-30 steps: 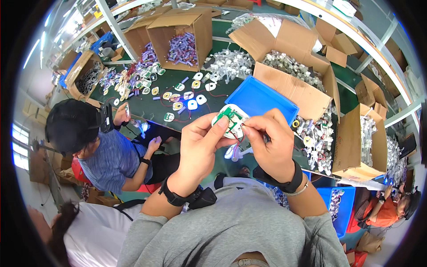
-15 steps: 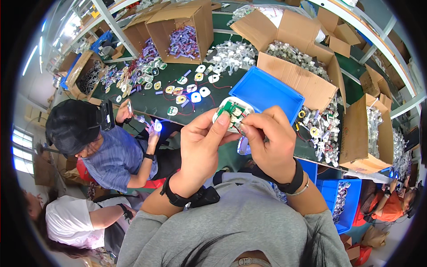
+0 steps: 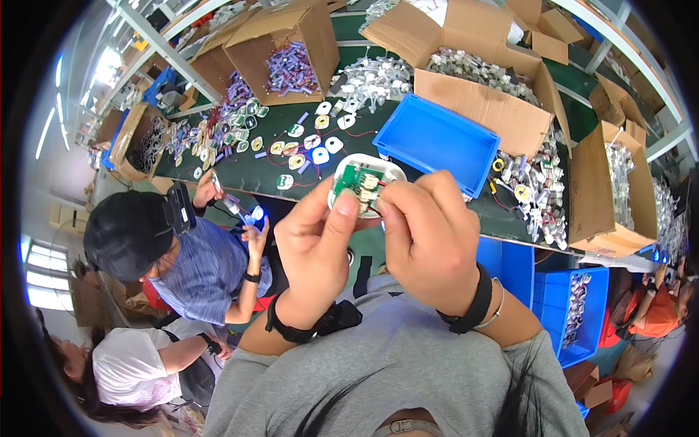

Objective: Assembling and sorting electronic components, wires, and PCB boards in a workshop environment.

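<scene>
Housing: small white plastic housing, rounded-square (image 3: pixel 394 172), held up between both hands, open face toward the camera – in front of the chest, just short of the blue tray in view.
Board: green circuit board (image 3: pixel 351 177) with pale components, set inside the housing, nearer its left side.
Wires: thin red and black wires (image 3: pixel 381 184) at the housing's right side; their far ends I can't trace.
Left hand: left hand (image 3: pixel 317 237) closed on the housing's left and lower edge – thumb pressed on the front, fingers curled behind.
Right hand: right hand (image 3: pixel 435 237) at the housing's right edge, thumb and forefinger brought together, pinching the wires; other fingers curled in.
Tray: shallow blue rectangular plastic tray (image 3: pixel 437 142), on the bench beyond the hands.
Bench: dark green benchtop (image 3: pixel 244 172), running across the view.
Left of tray: loose white rounded discs (image 3: pixel 333 145), one glowing blue, among red leads.
Right of tray: heap of clear and white plastic parts (image 3: pixel 535 191).
Behind tray: open brown cardboard box (image 3: pixel 480 120), full of clear parts.
Back left: brown cardboard box on its side (image 3: pixel 324 44), purple cylinders (image 3: pixel 291 69) inside.
Left neighbour: co-worker in black cap and blue shirt (image 3: pixel 207 266), a blue-lit lamp part (image 3: pixel 256 213) by one hand.
</scene>
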`<act>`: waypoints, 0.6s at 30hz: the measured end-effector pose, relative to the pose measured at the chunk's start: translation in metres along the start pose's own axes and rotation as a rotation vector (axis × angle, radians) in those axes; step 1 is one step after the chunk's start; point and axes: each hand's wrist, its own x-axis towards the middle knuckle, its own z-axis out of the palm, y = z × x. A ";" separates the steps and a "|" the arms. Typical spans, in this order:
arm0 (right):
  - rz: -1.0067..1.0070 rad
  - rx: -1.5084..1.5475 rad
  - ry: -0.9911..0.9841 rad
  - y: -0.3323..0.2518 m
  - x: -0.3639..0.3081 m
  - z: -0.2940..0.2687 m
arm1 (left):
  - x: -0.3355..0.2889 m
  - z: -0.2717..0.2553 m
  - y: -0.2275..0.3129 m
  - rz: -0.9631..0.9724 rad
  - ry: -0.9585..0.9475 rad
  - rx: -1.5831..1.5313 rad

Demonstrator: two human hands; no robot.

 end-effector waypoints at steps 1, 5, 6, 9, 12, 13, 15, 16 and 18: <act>0.013 -0.003 0.012 0.000 0.001 0.000 | 0.003 -0.001 0.002 -0.131 -0.022 -0.160; 0.063 0.085 -0.006 0.002 0.005 0.000 | 0.012 -0.012 -0.004 -0.347 -0.088 -0.450; 0.086 0.089 -0.014 0.002 0.004 -0.001 | 0.013 -0.012 -0.005 -0.377 -0.092 -0.474; 0.111 0.176 0.026 0.008 0.003 -0.005 | 0.014 -0.013 -0.006 -0.446 -0.112 -0.518; 0.257 0.328 0.078 0.016 0.007 -0.018 | 0.019 -0.015 -0.007 -0.501 -0.089 -0.623; 0.400 0.405 0.085 0.018 0.008 -0.024 | 0.020 -0.016 -0.006 -0.505 -0.091 -0.617; 0.405 0.418 0.082 0.021 0.008 -0.029 | 0.022 -0.016 -0.004 -0.572 -0.082 -0.680; 0.369 0.393 0.080 0.020 0.008 -0.030 | 0.023 -0.014 -0.004 -0.566 -0.083 -0.652; 0.254 0.332 0.083 0.020 0.006 -0.029 | 0.024 -0.012 -0.004 -0.542 -0.078 -0.577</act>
